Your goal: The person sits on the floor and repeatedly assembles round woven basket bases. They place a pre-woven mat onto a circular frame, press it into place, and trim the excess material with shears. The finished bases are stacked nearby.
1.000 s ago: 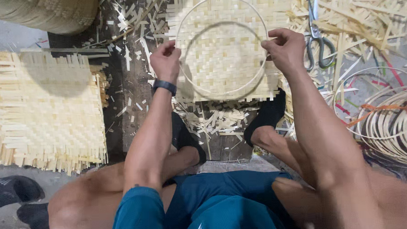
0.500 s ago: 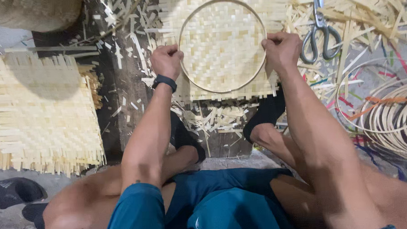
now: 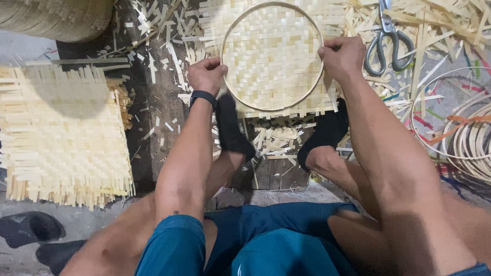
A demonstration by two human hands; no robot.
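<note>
Nearest the camera are the person's teal shorts (image 3: 271, 246) and bare knees, spread wide as they sit on the floor. Two feet in black socks (image 3: 231, 127) press down on the near edge of a woven mat (image 3: 269, 50), one on each side. Loose bamboo offcuts (image 3: 275, 137) lie between the feet.

The left hand (image 3: 206, 75), with a black watch (image 3: 203, 97) on the wrist, is clenched on the left side of a thin round hoop (image 3: 238, 97). The right hand (image 3: 341, 57) grips the hoop's right side, its fingers curled over the rim. The hoop lies flat on the mat, inside its edges, and the mat rests on dark floor planks straight ahead of the person.

To the left, apart from the hands, a larger square mat (image 3: 60, 133) with ragged strip ends lies on the floor. Two dark shoes (image 3: 28, 228) sit at the lower left. At the right, a stack of coiled hoops (image 3: 477, 141) lies near the right arm, with an orange strip across it.

Farther off, scissors (image 3: 386, 38) with grey handles lie on a heap of strips (image 3: 448, 11) just beyond the right hand. At the far left corner the curved side of a basket (image 3: 51, 17) shows.
</note>
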